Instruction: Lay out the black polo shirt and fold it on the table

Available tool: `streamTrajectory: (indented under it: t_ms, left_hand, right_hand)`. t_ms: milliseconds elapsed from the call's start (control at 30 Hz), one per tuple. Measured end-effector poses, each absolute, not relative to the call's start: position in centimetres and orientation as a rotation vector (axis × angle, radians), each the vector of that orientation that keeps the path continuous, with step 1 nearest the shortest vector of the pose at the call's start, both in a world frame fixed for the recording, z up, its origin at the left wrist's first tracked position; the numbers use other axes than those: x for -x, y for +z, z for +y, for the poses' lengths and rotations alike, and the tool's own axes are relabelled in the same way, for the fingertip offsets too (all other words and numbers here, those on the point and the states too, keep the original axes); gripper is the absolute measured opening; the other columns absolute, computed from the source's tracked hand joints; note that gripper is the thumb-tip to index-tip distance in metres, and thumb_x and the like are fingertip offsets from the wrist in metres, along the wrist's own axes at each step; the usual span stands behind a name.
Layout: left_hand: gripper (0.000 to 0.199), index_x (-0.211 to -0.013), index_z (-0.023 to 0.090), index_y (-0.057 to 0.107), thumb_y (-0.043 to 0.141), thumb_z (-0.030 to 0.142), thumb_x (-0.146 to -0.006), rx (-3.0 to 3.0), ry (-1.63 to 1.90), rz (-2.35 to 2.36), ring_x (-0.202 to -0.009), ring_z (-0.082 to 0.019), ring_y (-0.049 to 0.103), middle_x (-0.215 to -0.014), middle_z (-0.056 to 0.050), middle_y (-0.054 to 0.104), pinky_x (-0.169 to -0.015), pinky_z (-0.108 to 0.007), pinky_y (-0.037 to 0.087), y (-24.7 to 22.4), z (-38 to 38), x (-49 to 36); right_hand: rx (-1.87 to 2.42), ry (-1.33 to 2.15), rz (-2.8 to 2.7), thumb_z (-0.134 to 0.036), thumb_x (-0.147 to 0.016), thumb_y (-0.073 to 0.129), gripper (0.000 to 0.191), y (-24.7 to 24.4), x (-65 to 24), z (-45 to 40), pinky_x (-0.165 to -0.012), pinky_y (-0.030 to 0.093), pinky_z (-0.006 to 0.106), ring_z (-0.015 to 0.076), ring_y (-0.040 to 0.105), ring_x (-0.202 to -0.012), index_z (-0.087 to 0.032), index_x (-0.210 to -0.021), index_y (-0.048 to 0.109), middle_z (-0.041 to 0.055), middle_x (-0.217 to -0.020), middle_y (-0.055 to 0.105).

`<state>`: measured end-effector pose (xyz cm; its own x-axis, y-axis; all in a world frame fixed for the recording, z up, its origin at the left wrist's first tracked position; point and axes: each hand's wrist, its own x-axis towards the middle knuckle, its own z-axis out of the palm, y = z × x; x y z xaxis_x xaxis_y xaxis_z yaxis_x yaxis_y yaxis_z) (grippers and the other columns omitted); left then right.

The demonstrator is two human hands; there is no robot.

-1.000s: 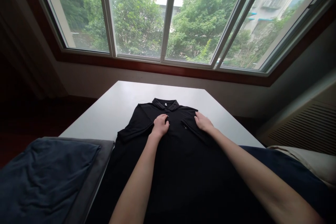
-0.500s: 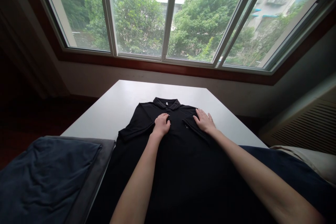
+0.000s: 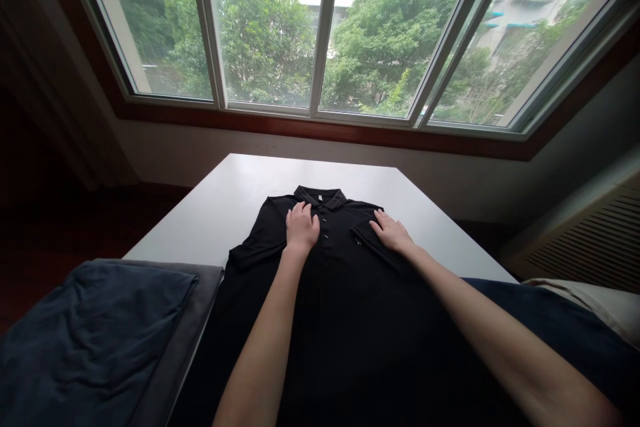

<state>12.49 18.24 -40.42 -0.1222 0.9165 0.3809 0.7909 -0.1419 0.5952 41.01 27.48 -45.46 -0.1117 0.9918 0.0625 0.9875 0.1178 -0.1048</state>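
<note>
Across the white table (image 3: 200, 227) lies a black shirt (image 3: 340, 313), front up; the right hand (image 3: 393, 233) rests flat on its sleeve (image 3: 381, 255), grasping nothing; the left hand (image 3: 303, 225), now uncurled and loose, has shifted toward the collar (image 3: 336, 199), uncovering buttons (image 3: 326, 235)

Daylight from the window (image 3: 321, 40) lays a pale sheen on the far table (image 3: 310, 170); both lower sides sink into shadow, the black shirt (image 3: 360, 320) loses detail downward, and wide-angle stretching distorts the edges
</note>
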Motion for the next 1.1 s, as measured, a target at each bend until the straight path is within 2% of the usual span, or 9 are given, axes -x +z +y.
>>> streamTrajectory:
  t_ms: [167, 400, 533, 667, 733, 833, 900, 967, 1100]
  left_hand:
    - [0.042, -0.131, 0.012, 0.053, 0.046, 0.032, -0.095, -2.044, 0.842, 1.922, -0.138, -0.027, 0.035, -0.144, -0.015, 0.046, -0.118, -0.05, 0.016, -43.1, 18.2, -12.2]
    - [0.045, -0.131, 0.015, 0.054, 0.044, 0.039, -0.095, -2.105, 0.806, 1.935, -0.139, -0.027, 0.034, -0.145, -0.014, 0.045, -0.117, -0.05, 0.019, -43.5, 18.3, -12.8]
    - [0.049, -0.135, 0.016, 0.05, 0.044, 0.042, -0.094, -2.089, 0.728, 1.937, -0.142, -0.027, 0.028, -0.15, -0.014, 0.039, -0.118, -0.052, 0.014, -43.6, 18.7, -13.0]
    - [0.053, -0.135, 0.016, 0.05, 0.047, 0.048, -0.092, -1.948, 0.642, 1.816, -0.144, -0.028, 0.024, -0.151, -0.012, 0.036, -0.118, -0.053, 0.01, -42.5, 19.5, -12.0]
    - [0.05, -0.131, 0.017, 0.054, 0.048, 0.047, -0.092, -1.861, 0.686, 1.651, -0.139, -0.028, 0.036, -0.146, -0.013, 0.044, -0.116, -0.05, 0.022, -41.4, 19.9, -10.4]
    - [0.037, -0.123, 0.017, 0.06, 0.049, 0.032, -0.091, -1.781, 0.835, 1.477, -0.12, -0.022, 0.057, -0.132, -0.011, 0.06, -0.104, -0.034, 0.043, -39.8, 20.1, -6.7]
    - [0.034, -0.118, 0.015, 0.061, 0.049, 0.022, -0.087, -1.768, 0.913, 1.499, -0.113, -0.02, 0.061, -0.124, -0.011, 0.064, -0.099, -0.031, 0.047, -39.0, 19.5, -3.7]
    - [0.034, -0.112, 0.013, 0.063, 0.051, 0.019, -0.081, -1.765, 0.942, 1.574, -0.11, -0.021, 0.061, -0.118, -0.011, 0.066, -0.098, -0.033, 0.047, -38.3, 18.0, -0.8]
    - [0.029, -0.1, 0.018, 0.065, 0.055, 0.028, -0.075, -1.84, 0.878, 1.682, -0.095, -0.022, 0.064, -0.102, -0.008, 0.069, -0.084, -0.03, 0.051, -36.5, 10.2, 3.5]
  right_hand:
    - [2.021, 0.056, -2.254, -0.049, -0.099, 0.021, 0.061, -45.4, -41.0, 27.4, -0.119, 0.016, 0.046, 0.0199, 0.02, -0.145, -0.017, -0.151, 0.025, 0.0055, -0.157, 0.021]
    - [2.025, 0.03, -2.253, -0.047, -0.099, 0.022, 0.059, -45.2, -40.7, 27.2, -0.118, 0.017, 0.048, 0.0209, 0.022, -0.144, -0.019, -0.151, 0.026, 0.0062, -0.157, 0.024]
    - [2.046, -0.023, -2.235, -0.044, -0.098, 0.023, 0.058, -44.7, -40.2, 27.0, -0.119, 0.006, 0.053, 0.0218, 0.021, -0.144, -0.017, -0.149, 0.03, 0.0068, -0.156, 0.025]
    - [1.897, -0.256, -2.255, -0.03, -0.095, 0.032, 0.053, -43.2, -38.5, 24.4, -0.119, 0.003, 0.051, 0.0217, 0.023, -0.143, -0.012, -0.144, 0.036, 0.0101, -0.154, 0.03]
    - [1.67, -0.331, -2.331, -0.025, -0.091, 0.037, 0.051, -42.0, -37.0, 21.4, -0.119, 0.005, 0.049, 0.0219, 0.027, -0.142, -0.013, -0.141, 0.04, 0.0111, -0.152, 0.034]
    - [1.274, -0.315, -2.469, -0.023, -0.09, 0.04, 0.045, -39.8, -34.1, 15.0, -0.118, 0.012, 0.047, 0.0208, 0.036, -0.137, -0.021, -0.135, 0.045, 0.0086, -0.146, 0.043]
    - [1.057, -0.248, -2.544, -0.02, -0.09, 0.041, 0.043, -38.5, -32.3, 10.8, -0.117, 0.016, 0.047, 0.0206, 0.043, -0.131, -0.026, -0.132, 0.047, 0.006, -0.14, 0.049]
    - [0.899, -0.177, -2.606, -0.017, -0.089, 0.044, 0.044, -37.7, -30.9, 7.7, -0.114, 0.019, 0.047, 0.0219, 0.047, -0.127, -0.029, -0.131, 0.048, 0.005, -0.136, 0.053]
    - [0.879, -0.063, -2.593, -0.015, -0.088, 0.047, 0.037, -37.7, -29.5, 6.7, -0.105, 0.028, 0.047, 0.0238, 0.054, -0.116, -0.026, -0.123, 0.053, 0.0081, -0.126, 0.059]
